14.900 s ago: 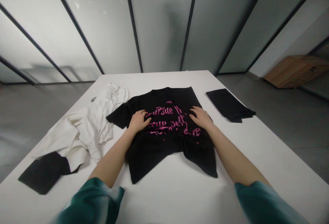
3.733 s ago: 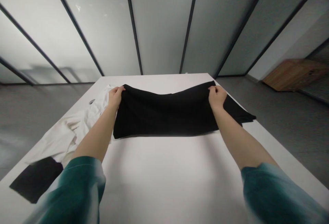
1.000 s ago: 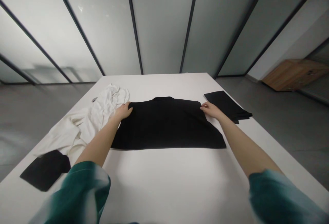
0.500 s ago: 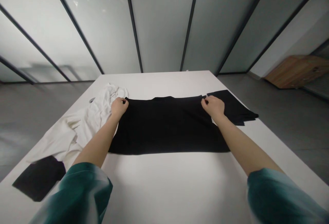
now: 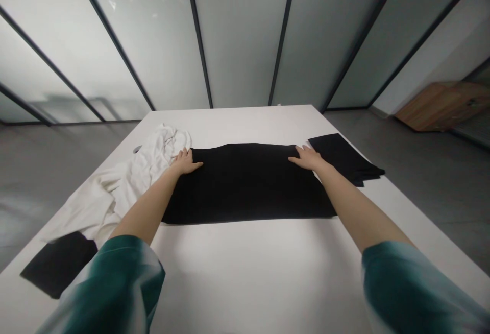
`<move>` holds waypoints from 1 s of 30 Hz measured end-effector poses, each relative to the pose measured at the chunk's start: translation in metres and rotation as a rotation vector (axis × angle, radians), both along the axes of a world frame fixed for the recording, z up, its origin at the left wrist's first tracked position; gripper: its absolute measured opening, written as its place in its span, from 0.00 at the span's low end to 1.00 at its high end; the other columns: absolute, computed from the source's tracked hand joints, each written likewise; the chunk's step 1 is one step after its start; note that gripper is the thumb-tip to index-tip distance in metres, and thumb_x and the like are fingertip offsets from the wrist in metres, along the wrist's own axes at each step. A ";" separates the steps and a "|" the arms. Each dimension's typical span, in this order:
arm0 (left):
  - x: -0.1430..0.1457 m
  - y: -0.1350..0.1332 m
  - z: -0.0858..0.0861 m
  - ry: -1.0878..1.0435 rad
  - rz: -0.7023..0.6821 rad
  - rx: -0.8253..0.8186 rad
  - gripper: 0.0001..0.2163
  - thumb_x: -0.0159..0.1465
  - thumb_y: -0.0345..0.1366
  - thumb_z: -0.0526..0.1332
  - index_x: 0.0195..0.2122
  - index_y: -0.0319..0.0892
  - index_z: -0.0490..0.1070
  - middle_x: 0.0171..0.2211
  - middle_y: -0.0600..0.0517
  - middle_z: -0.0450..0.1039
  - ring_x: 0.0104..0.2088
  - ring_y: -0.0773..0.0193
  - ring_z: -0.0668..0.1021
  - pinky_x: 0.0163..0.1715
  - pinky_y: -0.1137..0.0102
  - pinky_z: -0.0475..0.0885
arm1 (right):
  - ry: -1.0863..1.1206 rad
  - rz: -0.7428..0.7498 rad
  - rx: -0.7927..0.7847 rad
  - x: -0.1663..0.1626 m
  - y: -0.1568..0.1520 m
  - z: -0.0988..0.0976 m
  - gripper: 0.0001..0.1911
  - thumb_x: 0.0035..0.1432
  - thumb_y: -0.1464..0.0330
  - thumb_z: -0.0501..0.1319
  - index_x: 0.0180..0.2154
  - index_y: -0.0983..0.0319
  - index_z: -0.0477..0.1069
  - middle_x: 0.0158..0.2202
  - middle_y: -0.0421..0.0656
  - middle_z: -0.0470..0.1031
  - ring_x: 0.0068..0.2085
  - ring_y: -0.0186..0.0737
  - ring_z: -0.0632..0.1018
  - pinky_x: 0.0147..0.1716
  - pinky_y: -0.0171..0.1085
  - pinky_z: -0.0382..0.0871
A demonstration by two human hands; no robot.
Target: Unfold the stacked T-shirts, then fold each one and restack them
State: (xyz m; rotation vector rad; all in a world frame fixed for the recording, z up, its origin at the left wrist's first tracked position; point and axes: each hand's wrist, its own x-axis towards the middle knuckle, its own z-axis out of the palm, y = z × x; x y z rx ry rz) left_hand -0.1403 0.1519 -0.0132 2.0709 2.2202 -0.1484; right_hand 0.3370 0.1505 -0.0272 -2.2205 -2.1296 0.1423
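A black garment (image 5: pixel 245 186) lies folded into a wide flat shape across the white table (image 5: pixel 248 272); its exact kind does not show. My left hand (image 5: pixel 186 162) rests with fingers spread on its far left corner. On the far right corner lies my right hand (image 5: pixel 305 158), palm down and fingers apart. Neither hand grips the cloth. Close beside my left hand is a crumpled white cloth (image 5: pixel 133 175). Just past my right hand sits another folded black cloth (image 5: pixel 342 158).
A small black folded piece (image 5: pixel 63 262) lies at the table's near left, by the white cloth. Beyond the far table edge stand frosted glass panels (image 5: pixel 241 38) with dark frames. A wooden cabinet (image 5: pixel 440 104) is on the floor at the right.
Both hands have let go of the garment's far corners and opened flat onto it. The garment now lies smoother, and its near edge has shifted slightly away from me.
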 end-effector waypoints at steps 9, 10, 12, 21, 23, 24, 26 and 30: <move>0.023 -0.061 -0.015 -0.039 -0.168 -0.020 0.39 0.67 0.59 0.46 0.71 0.39 0.47 0.72 0.39 0.40 0.71 0.45 0.48 0.66 0.52 0.51 | 0.061 0.073 0.026 -0.023 -0.074 -0.020 0.40 0.63 0.44 0.48 0.67 0.61 0.57 0.70 0.55 0.53 0.68 0.62 0.56 0.63 0.59 0.52; 0.025 -0.067 -0.020 -0.036 -0.165 -0.030 0.38 0.67 0.59 0.45 0.71 0.40 0.47 0.72 0.40 0.40 0.71 0.45 0.47 0.66 0.50 0.50 | 0.053 0.056 -0.008 -0.025 -0.083 -0.025 0.40 0.63 0.44 0.47 0.67 0.60 0.57 0.70 0.55 0.51 0.69 0.63 0.55 0.63 0.61 0.51; 0.027 -0.076 -0.028 -0.030 -0.160 -0.015 0.37 0.67 0.59 0.45 0.71 0.43 0.47 0.72 0.42 0.40 0.71 0.46 0.46 0.66 0.49 0.48 | 0.037 0.029 -0.046 -0.027 -0.097 -0.033 0.40 0.62 0.43 0.47 0.68 0.58 0.56 0.71 0.52 0.49 0.69 0.63 0.53 0.63 0.64 0.49; 0.024 -0.081 -0.037 -0.036 -0.152 0.034 0.36 0.67 0.59 0.44 0.71 0.45 0.48 0.73 0.45 0.41 0.71 0.48 0.47 0.67 0.50 0.47 | 0.071 0.022 0.050 -0.023 -0.104 -0.046 0.37 0.62 0.46 0.50 0.66 0.58 0.60 0.71 0.50 0.52 0.69 0.60 0.55 0.63 0.60 0.51; 0.025 -0.080 -0.035 -0.024 -0.156 0.027 0.36 0.67 0.59 0.44 0.71 0.44 0.48 0.72 0.43 0.41 0.71 0.47 0.47 0.66 0.50 0.48 | 0.124 0.017 0.078 -0.022 -0.104 -0.046 0.35 0.62 0.48 0.51 0.64 0.59 0.63 0.70 0.51 0.54 0.69 0.60 0.56 0.63 0.59 0.52; 0.026 -0.078 -0.032 -0.014 -0.154 0.010 0.37 0.67 0.59 0.44 0.71 0.43 0.48 0.72 0.42 0.41 0.71 0.45 0.48 0.66 0.48 0.48 | 0.163 0.013 0.103 -0.021 -0.104 -0.046 0.33 0.62 0.49 0.52 0.63 0.60 0.65 0.69 0.51 0.56 0.68 0.59 0.57 0.63 0.58 0.53; 0.030 -0.070 -0.022 0.021 -0.150 -0.051 0.38 0.65 0.60 0.47 0.70 0.42 0.52 0.71 0.38 0.46 0.70 0.41 0.52 0.64 0.45 0.50 | 0.261 -0.002 0.189 -0.018 -0.103 -0.043 0.29 0.62 0.53 0.54 0.58 0.60 0.69 0.66 0.53 0.61 0.66 0.57 0.61 0.62 0.56 0.56; 0.059 -0.046 0.007 0.098 -0.274 -0.002 0.32 0.63 0.55 0.56 0.63 0.41 0.64 0.64 0.37 0.63 0.64 0.40 0.64 0.63 0.45 0.52 | 0.468 -0.050 0.385 -0.016 -0.105 -0.023 0.19 0.59 0.60 0.55 0.47 0.62 0.74 0.52 0.54 0.75 0.55 0.53 0.73 0.57 0.51 0.64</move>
